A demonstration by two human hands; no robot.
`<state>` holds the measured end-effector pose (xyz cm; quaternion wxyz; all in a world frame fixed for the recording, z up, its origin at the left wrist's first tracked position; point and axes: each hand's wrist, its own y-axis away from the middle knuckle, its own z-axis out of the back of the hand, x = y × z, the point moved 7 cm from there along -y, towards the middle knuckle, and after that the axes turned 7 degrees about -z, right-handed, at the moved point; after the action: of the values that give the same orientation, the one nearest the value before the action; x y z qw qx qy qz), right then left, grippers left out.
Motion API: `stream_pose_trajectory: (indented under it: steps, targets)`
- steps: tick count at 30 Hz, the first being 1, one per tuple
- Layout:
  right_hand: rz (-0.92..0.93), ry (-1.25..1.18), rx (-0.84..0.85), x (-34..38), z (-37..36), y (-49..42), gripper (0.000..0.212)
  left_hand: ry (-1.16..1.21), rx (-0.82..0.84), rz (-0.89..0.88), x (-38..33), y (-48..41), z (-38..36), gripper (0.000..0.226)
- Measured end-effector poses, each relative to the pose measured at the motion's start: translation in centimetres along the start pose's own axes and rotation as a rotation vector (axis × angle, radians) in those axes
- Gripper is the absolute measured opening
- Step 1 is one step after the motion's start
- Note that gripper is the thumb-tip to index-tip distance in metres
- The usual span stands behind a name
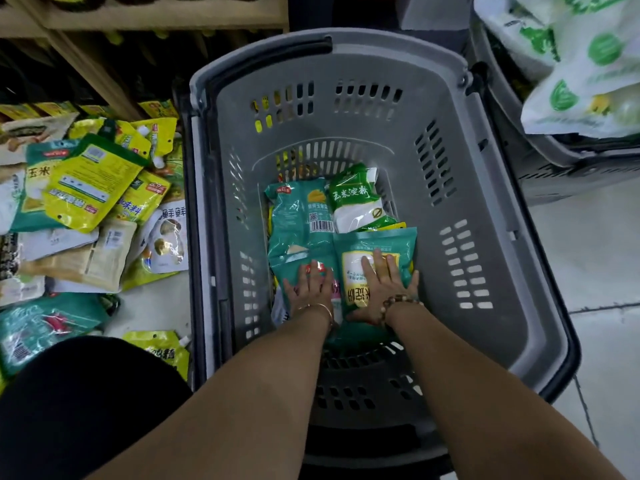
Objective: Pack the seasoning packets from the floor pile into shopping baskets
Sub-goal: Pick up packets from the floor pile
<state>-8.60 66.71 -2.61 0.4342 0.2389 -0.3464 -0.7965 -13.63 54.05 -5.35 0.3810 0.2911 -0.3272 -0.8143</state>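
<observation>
A grey shopping basket stands in front of me on the floor. Several green and teal seasoning packets lie flat on its bottom. My left hand presses with straight fingers on a teal packet at the near left. My right hand lies flat on a teal packet with a yellow label beside it. Behind them lie another teal packet and a green-and-white packet. The floor pile of packets spreads out left of the basket.
A second grey basket at the upper right holds white-and-green bags. A wooden shelf rises behind the pile. My dark-clothed knee is at the lower left. Pale floor tiles show to the right.
</observation>
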Motion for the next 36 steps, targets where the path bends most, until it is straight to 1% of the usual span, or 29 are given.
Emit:
stream_pose_trajectory:
  steps: [3, 13, 17, 20, 23, 25, 27, 28, 30, 32, 34, 36]
  targets:
    - [0.000, 0.001, 0.010, 0.1, -0.2, -0.5, 0.123, -0.052, 0.010, -0.016, 0.3, -0.6, -0.4, 0.122]
    - [0.005, 0.014, 0.003, 0.5, -0.9, -1.1, 0.124, -0.072, 0.089, 0.007, 0.7, -1.4, -1.1, 0.128]
    - [-0.007, 0.014, 0.052, 0.6, -0.8, -1.0, 0.124, -0.083, 0.110, 0.015, 0.5, -0.9, -0.2, 0.127]
    - [-0.015, -0.025, 0.081, 0.8, -0.4, -0.8, 0.122, -0.066, 0.100, 0.008, 0.4, -0.1, 1.1, 0.117]
    - [-0.019, -0.059, 0.105, 1.0, -0.1, -0.3, 0.119, 0.099, 0.036, 0.043, 0.2, 1.0, 2.5, 0.094]
    - [-0.026, -0.068, 0.107, 1.0, 0.2, 0.0, 0.115, 0.196, -0.067, 0.055, -0.2, 1.6, 3.9, 0.069]
    - [-0.021, -0.099, 0.126, 1.0, 0.6, 0.3, 0.110, 0.262, -0.148, 0.038, -0.9, 2.6, 5.7, 0.052]
    - [-0.014, -0.122, 0.135, 0.9, 0.9, 0.4, 0.106, 0.295, -0.176, 0.015, -1.3, 3.2, 6.6, 0.049]
    - [0.020, -0.180, 0.153, 1.1, 1.6, 1.1, 0.090, 0.356, -0.224, -0.056, -2.3, 4.4, 8.1, 0.045]
    - [0.041, -0.291, 0.134, 1.4, 2.7, 2.2, 0.075, 0.391, -0.258, -0.129, -2.9, 5.9, 9.4, 0.045]
    - [0.040, -0.382, 0.043, 1.5, 4.4, 3.5, 0.072, 0.410, -0.292, -0.179, -3.1, 7.6, 10.5, 0.053]
    - [0.051, -0.406, -0.088, 1.7, 6.4, 5.0, 0.071, 0.448, -0.365, -0.230, -3.2, 9.7, 11.9, 0.058]
